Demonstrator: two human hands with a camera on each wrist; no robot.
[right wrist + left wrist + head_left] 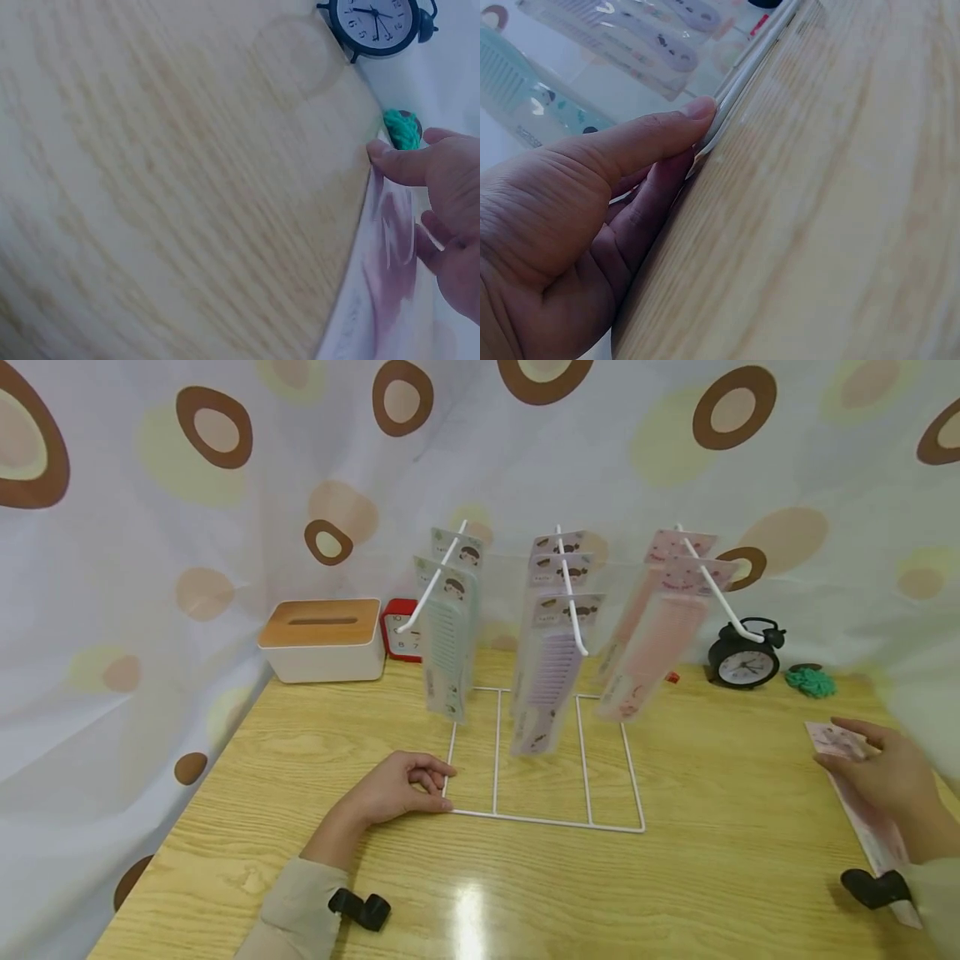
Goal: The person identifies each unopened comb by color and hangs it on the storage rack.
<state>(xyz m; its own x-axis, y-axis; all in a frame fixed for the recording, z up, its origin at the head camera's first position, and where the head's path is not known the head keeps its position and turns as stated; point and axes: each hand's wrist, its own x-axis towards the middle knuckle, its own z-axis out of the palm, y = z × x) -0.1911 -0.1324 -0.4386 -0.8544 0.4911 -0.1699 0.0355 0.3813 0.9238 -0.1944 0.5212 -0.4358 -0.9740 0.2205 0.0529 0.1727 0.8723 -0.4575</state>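
Note:
A white wire display rack (546, 821) stands on the table. My left hand (401, 789) pinches its front left corner, with the thumb (700, 109) on the wire in the left wrist view. From the rack's three prongs hang packaged combs: green combs (444, 647) on the left, purple combs (553, 672) in the middle and pink combs (667, 631) on the right. Off to the far right, my right hand (896, 777) grips a pink packaged comb (862, 810) across its upper part. The right wrist view shows thumb and fingers at opposite edges of that package (386, 277).
A white tissue box (322, 660) with a wooden lid stands at the back left beside a red clock (402, 631). A black alarm clock (742, 664) and a green bundle (810, 681) sit at the back right. A patterned curtain (300, 460) hangs behind the table (712, 877).

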